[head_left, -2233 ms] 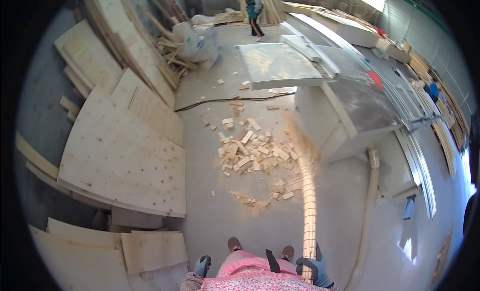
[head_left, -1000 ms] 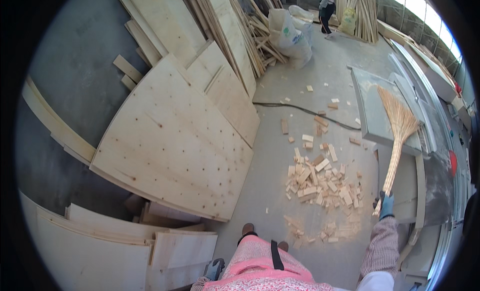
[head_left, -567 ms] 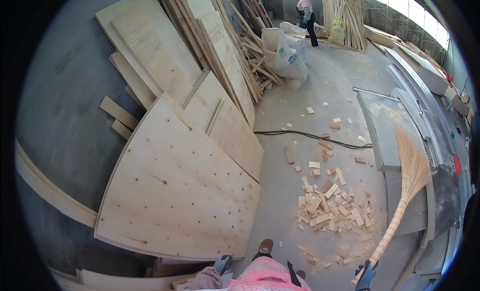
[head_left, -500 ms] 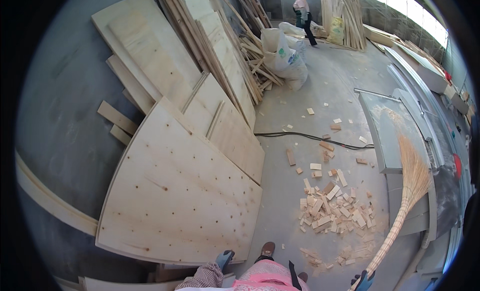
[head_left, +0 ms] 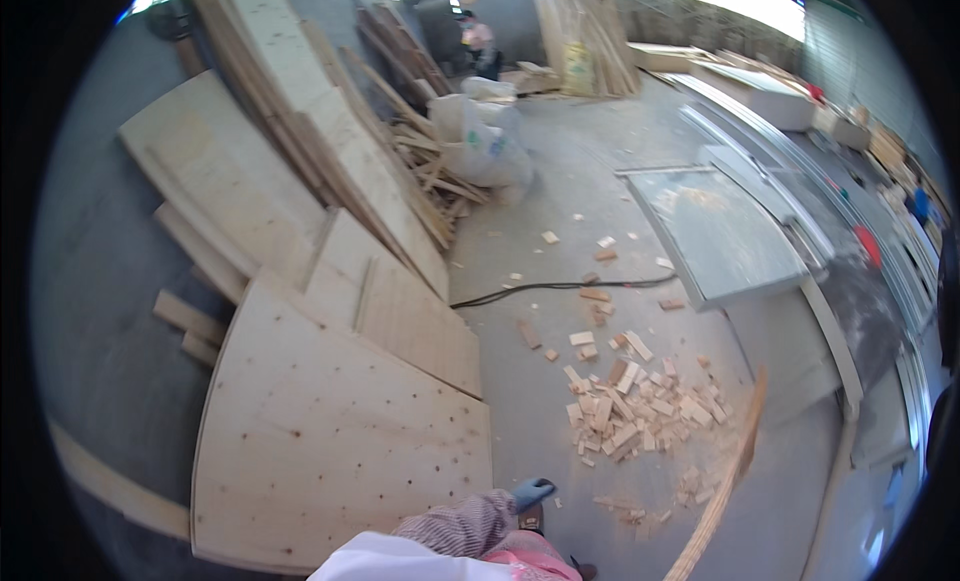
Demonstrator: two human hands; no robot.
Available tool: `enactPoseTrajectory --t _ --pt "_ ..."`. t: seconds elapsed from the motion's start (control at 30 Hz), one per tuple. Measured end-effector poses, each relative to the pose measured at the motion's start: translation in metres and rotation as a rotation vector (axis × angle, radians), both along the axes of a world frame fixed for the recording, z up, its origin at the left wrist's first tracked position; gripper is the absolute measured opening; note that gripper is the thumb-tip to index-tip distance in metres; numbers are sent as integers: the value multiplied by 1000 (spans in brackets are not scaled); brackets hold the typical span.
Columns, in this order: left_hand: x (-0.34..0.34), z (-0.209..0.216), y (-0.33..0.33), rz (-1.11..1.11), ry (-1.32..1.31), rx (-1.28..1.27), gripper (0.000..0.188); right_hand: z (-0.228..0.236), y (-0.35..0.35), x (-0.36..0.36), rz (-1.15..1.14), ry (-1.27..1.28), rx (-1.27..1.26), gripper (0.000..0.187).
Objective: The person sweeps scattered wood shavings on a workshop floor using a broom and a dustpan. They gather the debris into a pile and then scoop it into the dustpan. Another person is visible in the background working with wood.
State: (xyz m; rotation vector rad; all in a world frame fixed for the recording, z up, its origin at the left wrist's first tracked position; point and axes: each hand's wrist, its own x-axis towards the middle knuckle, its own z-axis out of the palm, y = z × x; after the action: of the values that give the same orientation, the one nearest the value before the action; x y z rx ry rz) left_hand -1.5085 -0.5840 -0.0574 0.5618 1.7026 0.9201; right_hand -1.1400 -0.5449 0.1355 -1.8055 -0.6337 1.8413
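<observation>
My left hand [head_left: 534, 494], in a blue-grey glove, hangs in front of me above my shoe, holding nothing; its fingers are loosely bent and slightly blurred. A straw broom [head_left: 722, 486] slants up from the lower edge on the right, its brush seen narrow and edge-on. My right hand is out of view below the broom's handle. Beyond the left hand lies a heap of small wood offcuts [head_left: 640, 411]. Thinner chips [head_left: 630, 507] lie on the floor between the heap and me, left of the broom.
Large plywood sheets [head_left: 340, 431] lean on the left. A low grey metal-topped table [head_left: 715, 236] with sawdust stands at the right. A black cable [head_left: 560, 287] crosses the floor. Farther off are white sacks [head_left: 480, 146], stacked timber [head_left: 600, 41] and another person [head_left: 480, 41].
The broom has come down from the grey table towards the floor, its brush turning edge-on. My right hand has left the view. My left hand has moved right, and the view has turned right.
</observation>
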Motion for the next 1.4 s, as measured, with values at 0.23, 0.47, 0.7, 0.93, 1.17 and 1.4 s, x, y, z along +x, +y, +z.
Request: enactPoseTrajectory --t 0.23,0.47,0.7,0.93,1.17,1.4 --pt "167 48 78 -528 -213 -134 43 -67 -8 74 -295 454 -182 18" --pt "326 29 102 -301 -883 -850 71 -72 0 112 -674 676 -368 15" --pt "431 -2 54 181 -1189 -873 38 -32 -49 127 -743 673 -529 26" --pt "431 -29 48 170 -1237 -908 35 -61 -34 127 -577 439 -660 18" --pt "309 -103 109 503 -1108 -819 25 -153 57 20 -219 463 -699 14" --pt "137 -124 178 494 -1160 -583 27 -168 129 -137 -43 458 -604 22"
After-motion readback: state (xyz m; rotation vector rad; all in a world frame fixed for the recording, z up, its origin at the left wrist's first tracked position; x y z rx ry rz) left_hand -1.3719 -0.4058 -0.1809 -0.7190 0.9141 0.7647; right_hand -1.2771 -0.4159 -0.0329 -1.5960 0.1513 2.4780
